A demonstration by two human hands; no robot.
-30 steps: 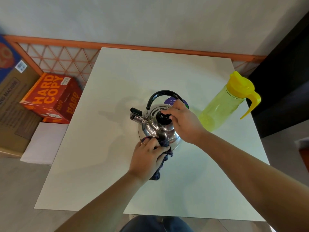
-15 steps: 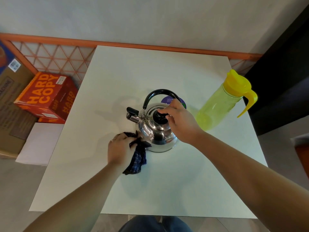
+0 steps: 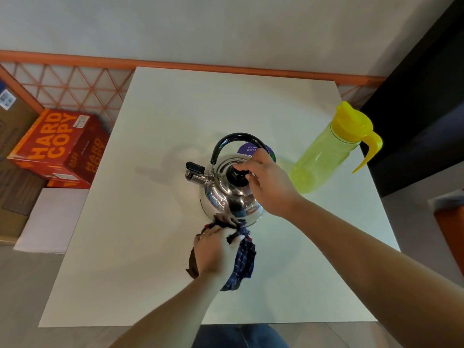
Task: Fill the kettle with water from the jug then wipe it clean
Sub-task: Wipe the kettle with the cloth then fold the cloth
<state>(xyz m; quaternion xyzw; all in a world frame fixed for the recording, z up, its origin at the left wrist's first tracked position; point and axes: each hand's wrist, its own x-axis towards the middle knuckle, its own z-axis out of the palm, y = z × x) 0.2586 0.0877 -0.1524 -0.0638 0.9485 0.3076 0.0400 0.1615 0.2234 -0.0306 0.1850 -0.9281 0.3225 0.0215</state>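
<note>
A shiny steel kettle [image 3: 226,197] with a black arched handle and black lid knob stands mid-table on the white table [image 3: 155,121], spout pointing left. My right hand [image 3: 271,182] pinches the lid knob from the right. My left hand [image 3: 217,252] grips a crumpled dark blue checked cloth [image 3: 242,262] and holds it against the kettle's near lower side. A translucent green jug [image 3: 329,151] with a yellow lid and handle stands to the right of the kettle, apart from it.
A round purple sticker [image 3: 251,149] lies behind the kettle. Red "HARD COPY" boxes [image 3: 57,146] and brown cartons sit on the floor at left by an orange lattice rail [image 3: 75,89]. A dark cabinet [image 3: 421,109] stands at right.
My left hand swept the cloth from the kettle's front to its left side, then back to the near lower side. My right hand stayed on the lid knob.
</note>
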